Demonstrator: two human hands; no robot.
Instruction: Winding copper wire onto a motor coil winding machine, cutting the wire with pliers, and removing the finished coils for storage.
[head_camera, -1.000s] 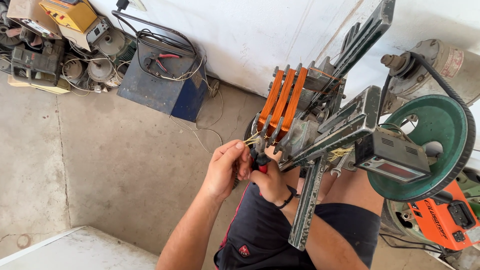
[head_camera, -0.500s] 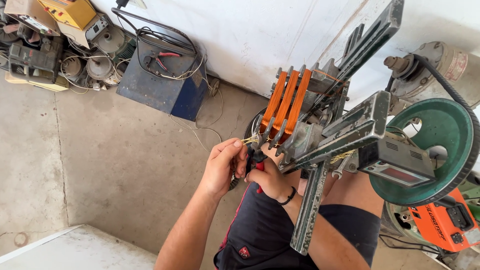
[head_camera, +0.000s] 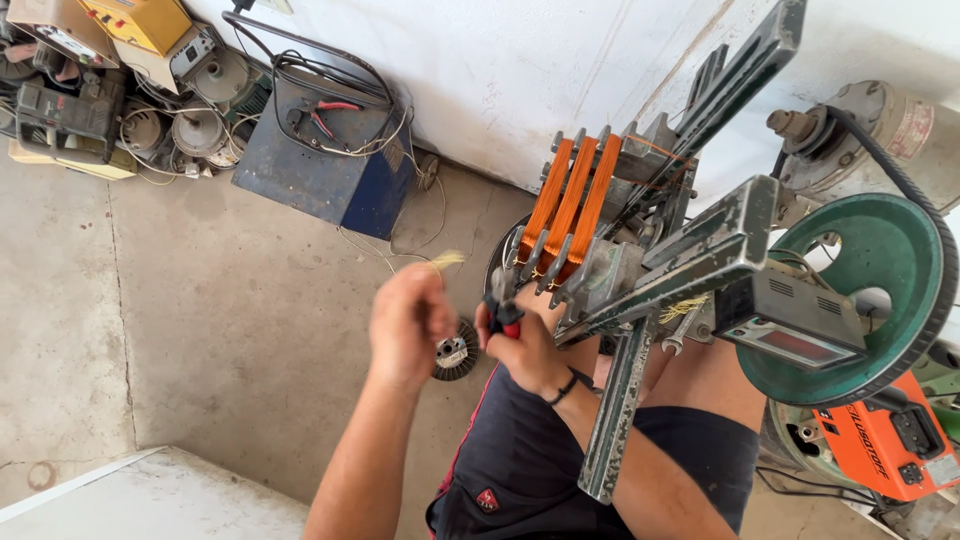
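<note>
Between the two hands hangs a small gap above the concrete floor (head_camera: 200, 330): the left hand (head_camera: 410, 325), blurred, is clenched on a pale wisp of wire (head_camera: 445, 262), and the right hand (head_camera: 525, 345) grips red-handled pliers (head_camera: 503, 312). Just beyond the right hand sit the orange coils (head_camera: 570, 205) on the winding machine (head_camera: 700, 260). Far left of the hands, a blue box (head_camera: 320, 175) carries red-handled pliers and cables.

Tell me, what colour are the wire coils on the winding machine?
The wire coils are orange, seen best in the head view, its only view.
</note>
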